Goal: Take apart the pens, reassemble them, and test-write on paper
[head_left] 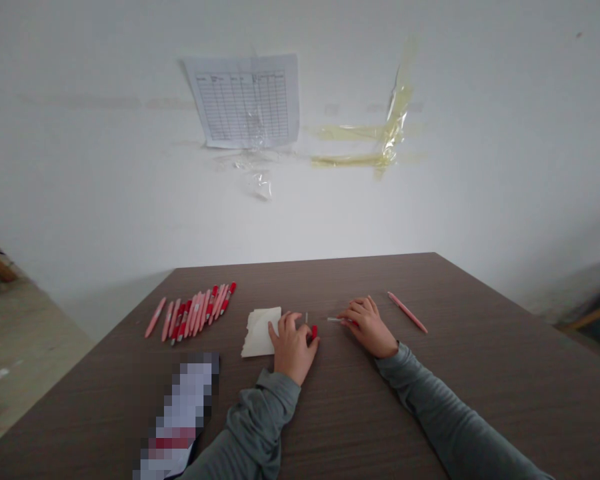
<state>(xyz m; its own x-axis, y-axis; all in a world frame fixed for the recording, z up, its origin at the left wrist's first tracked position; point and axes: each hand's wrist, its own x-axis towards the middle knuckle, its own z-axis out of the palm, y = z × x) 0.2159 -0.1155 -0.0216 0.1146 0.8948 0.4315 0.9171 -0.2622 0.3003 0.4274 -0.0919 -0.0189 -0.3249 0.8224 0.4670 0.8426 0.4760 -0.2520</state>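
My left hand (294,348) rests low over the table, its thumb and index finger closed about a short red pen part (314,330). The other fingers spread over the right edge of a piece of cream paper (260,333). A small thin clear piece (307,317) stands or lies just beyond the fingertips. My right hand (370,325) pinches a slim pen part (335,319), clear at its left end, with red showing under the fingers. To the right of that hand lies a pink pen (407,312).
A row of several pink and red pens (195,313) lies at the left on the brown table (455,400). Nearer is a blurred-out, elongated object (180,420) beside my left sleeve. A white wall (360,220) with a taped printed sheet (245,100) rises behind the table.
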